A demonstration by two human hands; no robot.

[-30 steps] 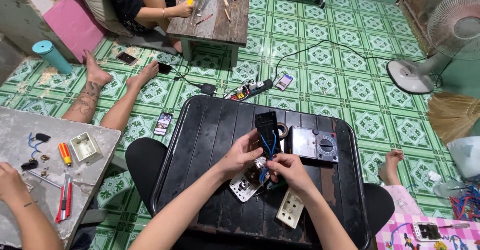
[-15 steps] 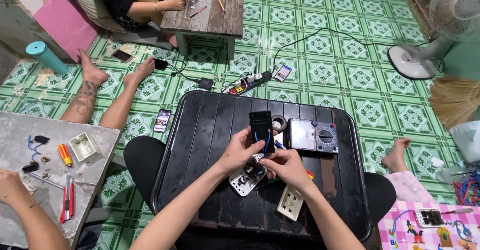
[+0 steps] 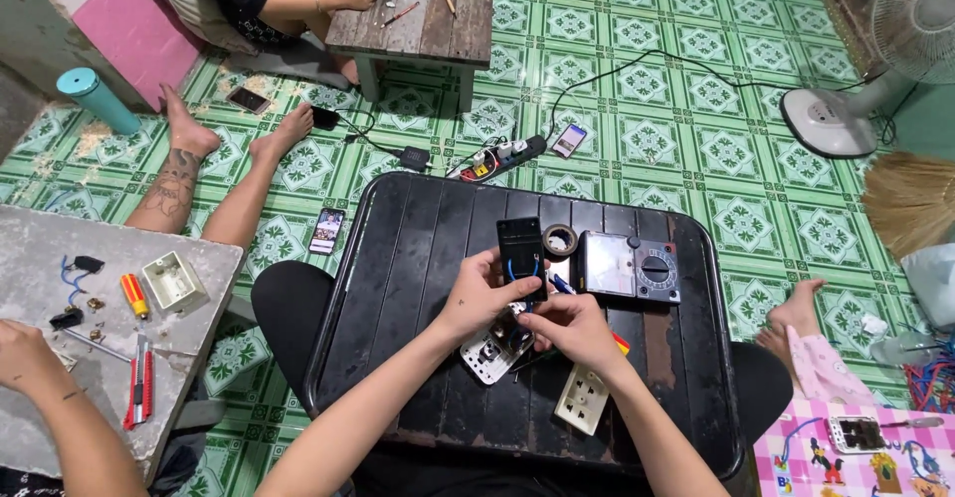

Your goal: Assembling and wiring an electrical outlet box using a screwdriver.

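Note:
My left hand (image 3: 477,298) grips a black rectangular box (image 3: 520,243) held upright above the black slatted table (image 3: 398,258). Blue wires run from the box's lower end. My right hand (image 3: 569,328) pinches those wires just below the box. Under both hands lies a white switch plate (image 3: 489,356) with its back up. A cream socket plate (image 3: 582,397) lies nearer to me, right of my right forearm.
A grey multimeter (image 3: 632,266) and a roll of tape (image 3: 560,240) sit behind my hands. Another person's hand (image 3: 20,353) rests on a grey table (image 3: 40,248) with tools at left. Someone works at a wooden table (image 3: 428,14). A power strip (image 3: 497,154) and fan (image 3: 875,49) stand on the tiled floor.
The view has tilted down and forward a little. My hands stay together on the black box and its wires, with the box lifted slightly.

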